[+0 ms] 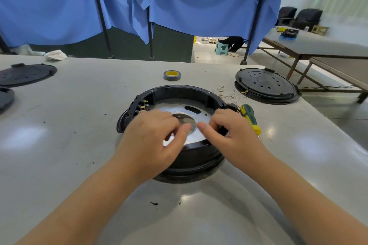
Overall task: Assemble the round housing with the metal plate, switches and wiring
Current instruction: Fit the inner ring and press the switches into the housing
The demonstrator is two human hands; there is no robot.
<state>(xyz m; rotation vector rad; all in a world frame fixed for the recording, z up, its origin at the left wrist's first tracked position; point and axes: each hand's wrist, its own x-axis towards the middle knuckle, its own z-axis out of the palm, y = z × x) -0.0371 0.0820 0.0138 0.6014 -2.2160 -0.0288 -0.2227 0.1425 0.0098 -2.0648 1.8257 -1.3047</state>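
Both hands over metal plate (201, 114) in round housing (179, 89); left hand (153, 135) fingers curled, right hand (225, 127) curled, grasp unclear; plate may seat cocked, pinching wiring (227, 93)

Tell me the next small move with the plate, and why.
Probably press the plate flat into the housing. Both hands, left and right, already rest on it with fingers spread. The wires and screwdriver lie untouched beside the housing, so seating likely comes first.

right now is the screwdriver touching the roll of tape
Apart. The head view shows the screwdriver lying right of the round housing, while the roll of tape sits beyond it, bare table between.
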